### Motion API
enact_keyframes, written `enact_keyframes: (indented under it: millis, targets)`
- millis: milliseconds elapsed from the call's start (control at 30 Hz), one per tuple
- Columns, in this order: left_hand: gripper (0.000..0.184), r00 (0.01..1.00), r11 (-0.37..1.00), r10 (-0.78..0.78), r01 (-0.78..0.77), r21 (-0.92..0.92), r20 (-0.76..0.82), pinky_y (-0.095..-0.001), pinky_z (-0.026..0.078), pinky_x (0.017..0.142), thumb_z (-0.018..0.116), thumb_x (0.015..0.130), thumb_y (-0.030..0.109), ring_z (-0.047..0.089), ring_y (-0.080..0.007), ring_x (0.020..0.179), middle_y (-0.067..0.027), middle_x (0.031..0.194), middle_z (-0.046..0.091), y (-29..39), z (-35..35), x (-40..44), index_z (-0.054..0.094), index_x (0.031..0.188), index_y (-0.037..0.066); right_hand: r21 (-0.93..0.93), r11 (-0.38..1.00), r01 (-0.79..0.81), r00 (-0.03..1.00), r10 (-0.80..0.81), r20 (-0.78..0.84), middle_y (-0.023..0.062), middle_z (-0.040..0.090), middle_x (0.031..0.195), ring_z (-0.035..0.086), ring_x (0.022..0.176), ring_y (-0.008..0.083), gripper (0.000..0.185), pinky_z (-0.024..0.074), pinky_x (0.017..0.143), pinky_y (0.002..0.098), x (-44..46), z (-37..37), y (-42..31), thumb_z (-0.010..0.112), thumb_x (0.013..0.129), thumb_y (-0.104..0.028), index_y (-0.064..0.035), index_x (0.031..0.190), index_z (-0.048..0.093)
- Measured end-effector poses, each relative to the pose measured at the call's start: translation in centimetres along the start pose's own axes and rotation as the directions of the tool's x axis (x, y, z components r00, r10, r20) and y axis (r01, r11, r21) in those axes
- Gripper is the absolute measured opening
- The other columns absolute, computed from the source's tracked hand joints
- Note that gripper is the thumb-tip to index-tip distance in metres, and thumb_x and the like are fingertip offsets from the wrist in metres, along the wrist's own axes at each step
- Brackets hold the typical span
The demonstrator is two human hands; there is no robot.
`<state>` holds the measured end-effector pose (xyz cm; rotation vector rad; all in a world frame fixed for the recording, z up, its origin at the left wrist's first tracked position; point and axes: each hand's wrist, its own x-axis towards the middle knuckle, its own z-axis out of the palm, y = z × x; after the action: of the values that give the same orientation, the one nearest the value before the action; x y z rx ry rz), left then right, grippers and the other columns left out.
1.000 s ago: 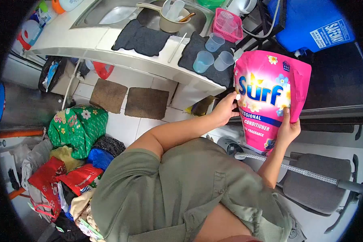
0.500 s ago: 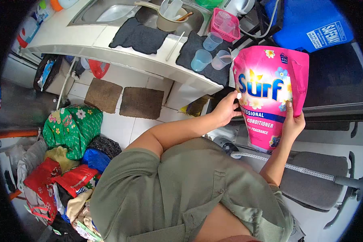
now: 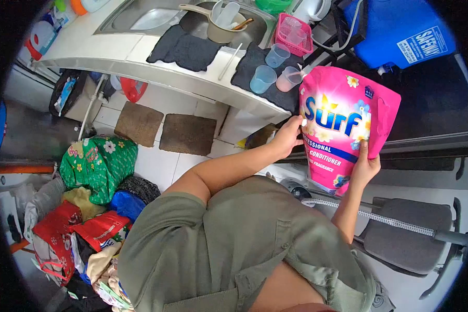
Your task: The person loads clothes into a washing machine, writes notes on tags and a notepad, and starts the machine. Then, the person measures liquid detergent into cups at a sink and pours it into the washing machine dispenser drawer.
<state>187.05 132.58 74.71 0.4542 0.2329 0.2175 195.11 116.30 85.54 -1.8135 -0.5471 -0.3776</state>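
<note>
A large pink Surf pouch (image 3: 335,127) is held up at the right, tilted toward the counter. My left hand (image 3: 287,137) grips its left edge, and my right hand (image 3: 365,165) closes on its right side. The spout at the pouch's upper left corner is over a clear cup (image 3: 288,80) with some pink liquid at its bottom. Beside that cup, a bluish cup (image 3: 263,79) and another clear cup (image 3: 278,54) stand on a dark cloth (image 3: 244,73).
Behind the cups are a pink basket (image 3: 294,35) and a pot (image 3: 221,32) at the sink. A blue container (image 3: 400,31) stands at the upper right. A grey chair (image 3: 408,234) is at the right, bags and clothes (image 3: 96,166) at the left.
The pouch has tilted toward the cups, with both hands still on it. Pink liquid now shows in the nearest cup, which looked empty a second ago.
</note>
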Motion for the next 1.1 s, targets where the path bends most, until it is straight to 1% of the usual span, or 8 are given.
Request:
enact_keyframes:
  millis: [433, 500, 533, 600, 633, 767, 900, 1100]
  targets:
    - [0.038, 0.996, 0.978, 0.049, -0.033, 0.208, -0.073, -0.0431, 0.036, 0.088, 0.040, 0.091, 0.038, 0.043, -0.0177, 0.110, -0.0033, 0.119, 0.045, 0.3, -1.6, 0.4, 0.041, 0.116, 0.010, 0.204, 0.976, -0.074, 0.994, 0.090, -0.067, 0.0044, 0.061, 0.087, 0.053, 0.075, 0.0073, 0.018, 0.0429, 0.069, 0.0212, -2.2, 1.2, 1.6, 0.061, 0.083, -0.011, 0.0039, 0.094, 0.061]
    - [0.036, 0.963, 0.739, 0.211, -0.043, 0.673, -0.169, -0.0368, 0.042, 0.080, 0.041, 0.091, 0.036, 0.050, -0.0154, 0.096, -0.0056, 0.107, 0.052, 1.4, -1.3, -1.1, 0.045, 0.111, 0.006, 0.224, 0.972, -0.075, 0.993, 0.094, -0.072, 0.0044, 0.061, 0.087, 0.053, 0.075, 0.0071, 0.018, 0.0428, 0.069, 0.0211, -2.3, 1.2, 1.7, 0.061, 0.083, -0.011, 0.0037, 0.095, 0.061]
    - [0.036, 0.963, 0.732, 0.212, -0.044, 0.680, -0.165, -0.0368, 0.042, 0.080, 0.041, 0.091, 0.036, 0.050, -0.0154, 0.096, -0.0056, 0.107, 0.052, 2.4, -0.9, -1.7, 0.045, 0.111, 0.006, 0.238, 0.969, -0.071, 0.992, 0.093, -0.085, 0.0043, 0.061, 0.087, 0.053, 0.075, 0.0072, 0.018, 0.0429, 0.069, 0.0212, -2.4, 1.3, 1.7, 0.061, 0.083, -0.010, 0.0037, 0.095, 0.061]
    - [0.033, 0.954, 0.663, 0.264, -0.073, 0.745, -0.142, -0.0284, 0.044, 0.069, 0.044, 0.090, 0.032, 0.053, -0.0121, 0.077, -0.0049, 0.086, 0.056, 5.6, 0.5, -3.3, 0.050, 0.103, 0.002, 0.264, 0.962, -0.063, 0.990, 0.093, -0.104, 0.0042, 0.061, 0.087, 0.053, 0.075, 0.0072, 0.018, 0.0429, 0.069, 0.0213, -2.5, 1.7, 1.9, 0.061, 0.083, -0.010, 0.0036, 0.095, 0.061]
    - [0.028, 0.907, 0.506, 0.420, -0.206, 0.838, -0.030, -0.0231, 0.042, 0.060, 0.046, 0.089, 0.028, 0.053, -0.0099, 0.066, -0.0021, 0.071, 0.054, 7.4, 0.4, -2.9, 0.054, 0.096, 0.002, 0.272, 0.960, -0.068, 0.988, 0.103, -0.115, 0.0041, 0.061, 0.087, 0.053, 0.075, 0.0072, 0.018, 0.0430, 0.069, 0.0214, -2.6, 1.8, 2.0, 0.061, 0.083, -0.010, 0.0036, 0.095, 0.061]
    - [0.024, 0.876, 0.553, 0.483, -0.316, 0.771, 0.012, -0.0226, 0.041, 0.057, 0.048, 0.088, 0.024, 0.051, -0.0089, 0.064, -0.0016, 0.073, 0.055, 14.2, 1.7, 0.8, 0.057, 0.090, 0.002, 0.335, 0.939, -0.070, 0.985, 0.118, -0.126, 0.0041, 0.061, 0.088, 0.053, 0.075, 0.0073, 0.017, 0.0429, 0.069, 0.0214, -2.8, 2.0, 2.0, 0.060, 0.083, -0.009, 0.0038, 0.095, 0.061]
    - [0.022, 0.910, 0.583, 0.412, -0.299, 0.756, 0.042, -0.0220, 0.040, 0.056, 0.051, 0.085, 0.022, 0.052, -0.0092, 0.063, -0.0016, 0.074, 0.055, 17.8, 2.3, 4.0, 0.058, 0.093, 0.003, 0.377, 0.921, -0.096, 0.983, 0.147, -0.108, 0.0042, 0.061, 0.088, 0.053, 0.075, 0.0073, 0.017, 0.0429, 0.069, 0.0214, -2.9, 2.3, 1.5, 0.059, 0.084, -0.009, 0.0039, 0.095, 0.061]
    - [0.019, 0.998, 0.736, 0.045, -0.066, 0.674, 0.048, -0.0226, 0.040, 0.054, 0.057, 0.081, 0.026, 0.051, -0.0087, 0.058, -0.0002, 0.069, 0.055, 18.6, 2.8, 6.1, 0.058, 0.083, 0.007, 0.373, 0.924, -0.082, 0.984, 0.134, -0.116, 0.0039, 0.061, 0.088, 0.053, 0.076, 0.0073, 0.017, 0.0427, 0.069, 0.0211, -3.0, 2.2, 1.6, 0.059, 0.084, -0.009, 0.0040, 0.095, 0.061]
